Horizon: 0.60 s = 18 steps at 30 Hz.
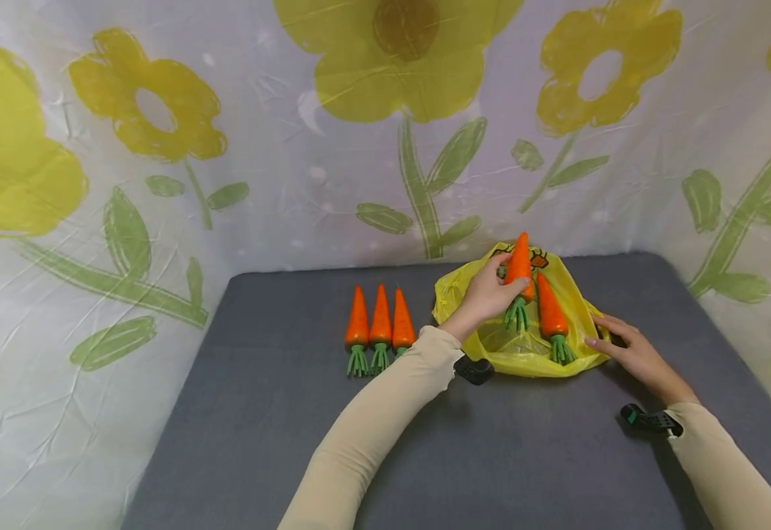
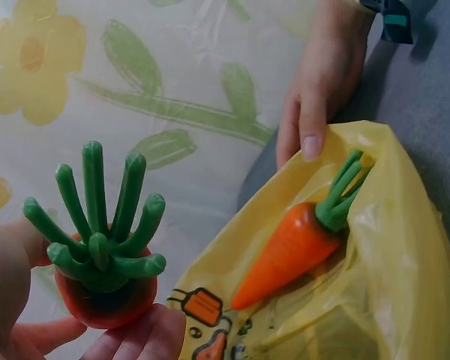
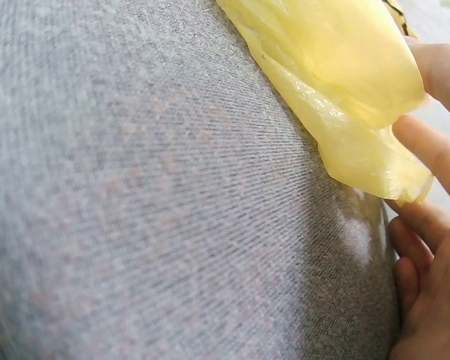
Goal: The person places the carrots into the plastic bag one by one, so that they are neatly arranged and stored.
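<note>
My left hand [image 1: 490,294] grips an orange toy carrot [image 1: 519,266] over the yellow plastic bag [image 1: 450,293]. Its tip points away from me; in the left wrist view, the green leafy top [image 2: 97,225] faces the camera, with thumb and fingers around the orange body. A second carrot [image 1: 551,308] lies in the spread bag, its green stems toward me. At the bag's right edge, my right hand [image 1: 637,357] pinches the thin plastic, thumb on one side and fingers on the other in the right wrist view.
Three more carrots [image 1: 380,316] lie side by side left of the bag, the nearest one partly hidden by my left sleeve [image 1: 385,412]. All this rests on a dark grey table [image 1: 260,412]. Behind it hangs a pale cloth [image 1: 279,184] with yellow flowers.
</note>
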Each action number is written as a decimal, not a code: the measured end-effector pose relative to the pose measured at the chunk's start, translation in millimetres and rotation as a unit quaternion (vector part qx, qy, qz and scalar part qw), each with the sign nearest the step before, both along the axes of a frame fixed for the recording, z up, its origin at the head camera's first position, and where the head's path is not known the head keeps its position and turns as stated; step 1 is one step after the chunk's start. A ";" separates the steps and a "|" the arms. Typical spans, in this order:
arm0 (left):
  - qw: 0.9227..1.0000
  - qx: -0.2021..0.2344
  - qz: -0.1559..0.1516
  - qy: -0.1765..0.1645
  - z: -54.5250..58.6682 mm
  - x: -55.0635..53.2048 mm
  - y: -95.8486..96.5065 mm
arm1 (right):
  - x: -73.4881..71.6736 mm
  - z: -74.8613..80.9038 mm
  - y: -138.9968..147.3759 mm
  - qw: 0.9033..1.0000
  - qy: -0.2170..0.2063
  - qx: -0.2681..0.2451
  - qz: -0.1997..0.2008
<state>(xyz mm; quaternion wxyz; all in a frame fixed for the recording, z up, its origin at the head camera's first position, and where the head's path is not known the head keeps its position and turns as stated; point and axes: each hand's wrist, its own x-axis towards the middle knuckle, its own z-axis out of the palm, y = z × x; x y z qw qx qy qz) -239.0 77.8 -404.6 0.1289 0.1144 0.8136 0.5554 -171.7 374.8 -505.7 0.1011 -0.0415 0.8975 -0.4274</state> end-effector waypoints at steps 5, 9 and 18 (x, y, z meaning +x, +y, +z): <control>1.000 -0.010 0.001 0.013 -4.4 2.7 12.8 | -0.2 0.5 -0.3 1.000 0.002 0.004 -0.005; 1.000 -0.019 0.010 -0.004 -6.6 6.0 21.9 | 0.4 1.0 -0.2 1.000 -0.002 0.006 -0.008; 0.998 -0.045 0.039 -0.036 -22.8 10.1 36.0 | -1.3 1.3 -0.5 1.000 0.000 0.009 -0.004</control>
